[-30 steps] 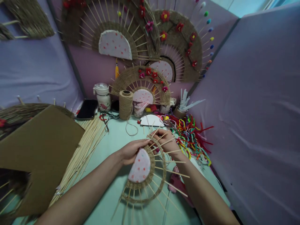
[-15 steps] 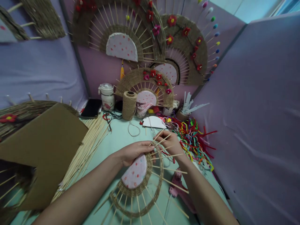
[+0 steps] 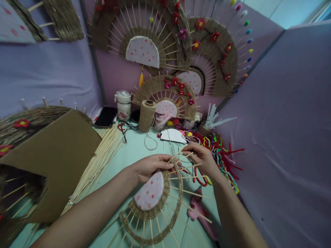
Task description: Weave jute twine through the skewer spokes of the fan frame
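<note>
A half-round fan (image 3: 168,193) of thin wooden sticks lies tilted in front of me. It has a pink-spotted white centre (image 3: 150,193), a woven twine band around that, and a narrower twine band farther out on the sticks. My left hand (image 3: 155,167) grips its upper end, thumb on top near the outer band. Just right of that end, my right hand (image 3: 203,158) has its fingertips pinched together on thin twine beside the stick tips. The twine itself is hard to make out between the fingers.
A twine spool (image 3: 147,115), a lidded jar (image 3: 123,105) and a phone (image 3: 106,116) stand at the back. Loose sticks (image 3: 99,162) and cut cardboard (image 3: 62,165) lie left. Red-handled pliers (image 3: 200,177), a pink glue gun (image 3: 200,213) and colourful pipe cleaners (image 3: 224,162) are right.
My right hand has moved right, away from the fan's upper end, uncovering the red-handled pliers. My left hand keeps its grip on the fan. The whole view has shifted slightly.
</note>
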`<state>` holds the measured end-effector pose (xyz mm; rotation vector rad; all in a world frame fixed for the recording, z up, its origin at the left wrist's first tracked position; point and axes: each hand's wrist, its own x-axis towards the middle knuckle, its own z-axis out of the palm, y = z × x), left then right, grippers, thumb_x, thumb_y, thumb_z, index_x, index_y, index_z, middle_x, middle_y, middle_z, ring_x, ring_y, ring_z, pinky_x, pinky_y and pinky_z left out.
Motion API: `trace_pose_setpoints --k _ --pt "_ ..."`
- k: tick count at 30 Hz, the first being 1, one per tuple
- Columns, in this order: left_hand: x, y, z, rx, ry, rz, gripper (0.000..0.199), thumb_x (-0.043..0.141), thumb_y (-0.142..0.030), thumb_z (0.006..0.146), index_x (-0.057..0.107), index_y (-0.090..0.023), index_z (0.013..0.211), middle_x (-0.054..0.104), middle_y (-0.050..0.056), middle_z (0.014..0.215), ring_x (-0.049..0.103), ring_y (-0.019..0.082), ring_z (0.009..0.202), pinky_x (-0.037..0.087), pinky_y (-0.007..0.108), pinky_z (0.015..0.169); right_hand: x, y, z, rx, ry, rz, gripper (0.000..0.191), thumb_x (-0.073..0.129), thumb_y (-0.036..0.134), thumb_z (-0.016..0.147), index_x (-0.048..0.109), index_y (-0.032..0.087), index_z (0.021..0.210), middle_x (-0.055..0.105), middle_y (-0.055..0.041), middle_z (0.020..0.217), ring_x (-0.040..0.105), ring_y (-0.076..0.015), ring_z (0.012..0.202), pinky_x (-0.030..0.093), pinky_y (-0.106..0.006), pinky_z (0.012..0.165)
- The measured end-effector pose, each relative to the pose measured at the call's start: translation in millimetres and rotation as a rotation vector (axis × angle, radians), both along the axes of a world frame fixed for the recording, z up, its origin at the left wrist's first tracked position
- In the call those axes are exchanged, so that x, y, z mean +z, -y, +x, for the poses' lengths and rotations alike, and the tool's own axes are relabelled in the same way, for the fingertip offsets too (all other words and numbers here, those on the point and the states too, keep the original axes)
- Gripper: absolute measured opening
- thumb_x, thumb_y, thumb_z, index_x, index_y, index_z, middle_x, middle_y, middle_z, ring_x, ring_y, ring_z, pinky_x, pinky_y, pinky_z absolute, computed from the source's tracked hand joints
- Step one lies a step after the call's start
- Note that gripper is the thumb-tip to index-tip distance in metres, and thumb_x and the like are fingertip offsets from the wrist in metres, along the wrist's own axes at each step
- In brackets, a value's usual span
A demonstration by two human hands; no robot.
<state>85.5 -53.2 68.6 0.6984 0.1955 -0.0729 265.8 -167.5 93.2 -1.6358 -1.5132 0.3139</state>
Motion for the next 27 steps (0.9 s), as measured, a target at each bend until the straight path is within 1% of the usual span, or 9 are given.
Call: trace_pose_setpoints --k 3,6,10,12,15,19,21,23,27 --pt "-1.2 -2.4 -0.4 -0.008 -0.016 0.022 0.018 0.069 -0.012 0.07 0.069 -0.009 0.088 0.067 0.005 0.07 0.063 0.008 0.062 0.048 0.016 0.063 13.1 6.8 14.1 0.101 0.129 -0.012 0.01 0.055 0.022 0.086 0.064 0.02 0.088 0.063 -0.0049 0.082 0.058 -0.0168 0.077 0.045 -0.03 0.07" --pt "-4.2 -3.6 0.3 -0.018 -0.021 0.034 0.018 0.069 -0.012 0.071 0.069 -0.009 0.089 0.068 0.005 0.072 0.063 0.008 0.062 0.048 0.017 0.063 25.7 9.5 19.1 0.112 0.21 0.03 0.011 0.052 0.02 0.088 0.063 0.021 0.089 0.062 -0.0053 0.084 0.058 -0.017 0.08 0.045 -0.03 0.072" --pt "-6.7 -1.6 1.6 -0.032 -0.017 0.031 0.02 0.07 -0.014 0.07 0.069 -0.009 0.089 0.067 0.006 0.073 0.063 0.009 0.063 0.048 0.017 0.062 40.4 1.9 14.6 0.127 0.183 0.124 0.01 0.054 0.018 0.086 0.064 0.021 0.085 0.062 -0.0046 0.082 0.058 -0.0163 0.079 0.045 -0.029 0.071" --pt "-6.4 0.7 1.7 -0.039 -0.019 0.037 0.02 0.07 -0.014 0.07 0.069 -0.009 0.089 0.067 0.005 0.072 0.062 0.009 0.063 0.047 0.017 0.062 42.1 -7.8 11.9 0.136 0.131 0.146 0.009 0.056 0.02 0.085 0.064 0.02 0.081 0.062 -0.0042 0.08 0.058 -0.0162 0.076 0.045 -0.029 0.07" --pt "-3.8 4.8 0.8 -0.047 -0.008 0.047 0.02 0.07 -0.015 0.07 0.069 -0.01 0.089 0.066 0.005 0.072 0.061 0.008 0.063 0.046 0.017 0.062 31.3 -26.0 9.1 0.118 0.032 0.102 0.007 0.06 0.024 0.082 0.064 0.019 0.078 0.063 -0.0034 0.076 0.058 -0.0158 0.073 0.045 -0.028 0.069" --pt "2.8 11.0 -1.2 -0.032 0.006 0.108 0.017 0.069 -0.019 0.071 0.069 -0.011 0.086 0.066 0.004 0.073 0.06 0.009 0.065 0.045 0.019 0.066 0.6 -44.7 1.1 0.126 -0.077 -0.08 0.008 0.063 0.025 0.079 0.064 0.018 0.076 0.063 -0.0018 0.071 0.056 -0.0139 0.066 0.044 -0.026 0.062" --pt "6.3 14.4 -1.6 0.006 0.005 0.195 0.015 0.07 -0.021 0.07 0.069 -0.011 0.082 0.066 0.004 0.072 0.06 0.01 0.068 0.044 0.022 0.071 -13.0 -48.8 -5.1 0.153 -0.125 -0.119 0.008 0.063 0.025 0.077 0.064 0.017 0.074 0.063 -0.0019 0.07 0.056 -0.0138 0.065 0.044 -0.026 0.062" --pt "9.1 17.6 -1.5 0.063 0.002 0.319 0.014 0.069 -0.024 0.07 0.068 -0.012 0.075 0.066 0.004 0.071 0.059 0.011 0.07 0.043 0.024 0.074 -21.3 -49.9 -10.1 0.169 -0.158 -0.122 0.008 0.063 0.025 0.077 0.064 0.017 0.074 0.064 -0.0022 0.07 0.056 -0.0139 0.066 0.045 -0.026 0.063" --pt "13.5 22.1 -2.2 0.158 -0.05 0.514 0.016 0.067 -0.029 0.072 0.065 -0.013 0.068 0.065 0.002 0.068 0.057 0.012 0.07 0.04 0.025 0.071 -23.4 -47.0 -11.6 0.136 -0.164 -0.138 0.009 0.063 0.026 0.076 0.064 0.018 0.073 0.063 -0.0015 0.069 0.056 -0.0137 0.065 0.044 -0.026 0.062"
